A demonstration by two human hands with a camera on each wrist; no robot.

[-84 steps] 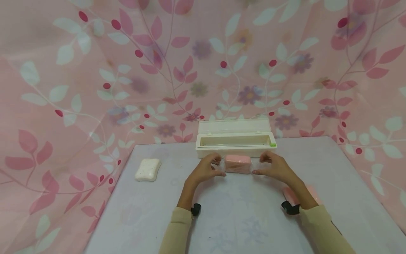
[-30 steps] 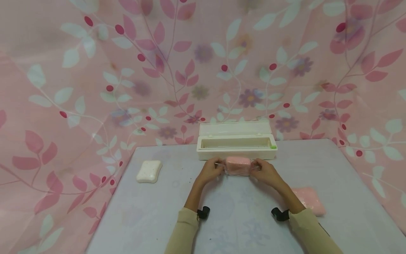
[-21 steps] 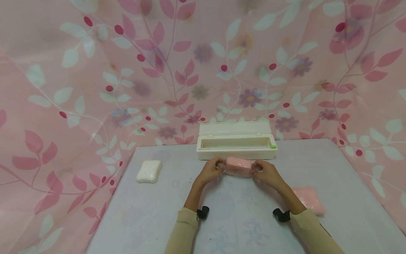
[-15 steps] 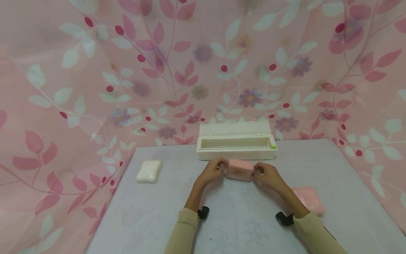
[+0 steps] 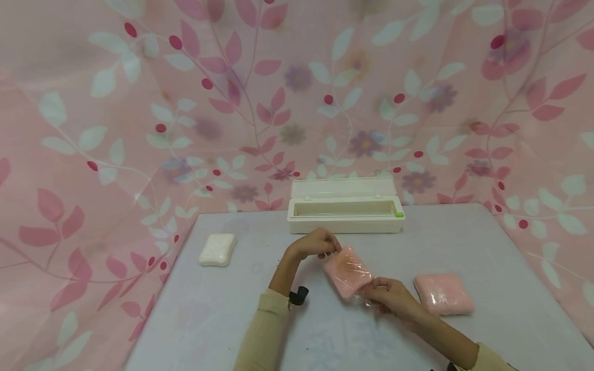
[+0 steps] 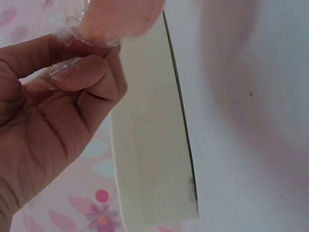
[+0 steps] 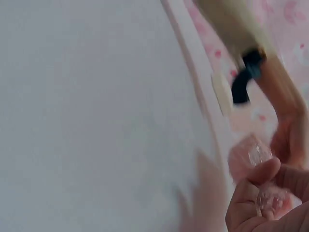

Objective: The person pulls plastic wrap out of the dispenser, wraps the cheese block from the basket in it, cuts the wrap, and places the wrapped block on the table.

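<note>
A pink bar of soap (image 5: 348,272) in clear plastic film is held tilted, its broad face showing, between both hands over the middle of the table. My left hand (image 5: 317,243) pinches the film at its upper left corner; the left wrist view shows film caught under the thumb (image 6: 65,72), beside the soap (image 6: 123,17). At the lower right corner my right hand (image 5: 392,298) pinches the gathered film, also visible in the right wrist view (image 7: 273,198). A second pink soap bar (image 5: 444,293), shiny with film, lies right of the right hand.
A long white box (image 5: 345,225) with its lid (image 5: 343,187) raised and a green slider (image 5: 399,214) stands at the table's back, just beyond the left hand. An unwrapped-looking white soap bar (image 5: 218,250) lies at left. Floral cloth (image 5: 297,103) hangs behind.
Both hands first came in to grip the film at the soap's ends. The soap has since turned from lengthwise to slanted, as the right hand moved down toward the person, uncovering the second pink bar.
</note>
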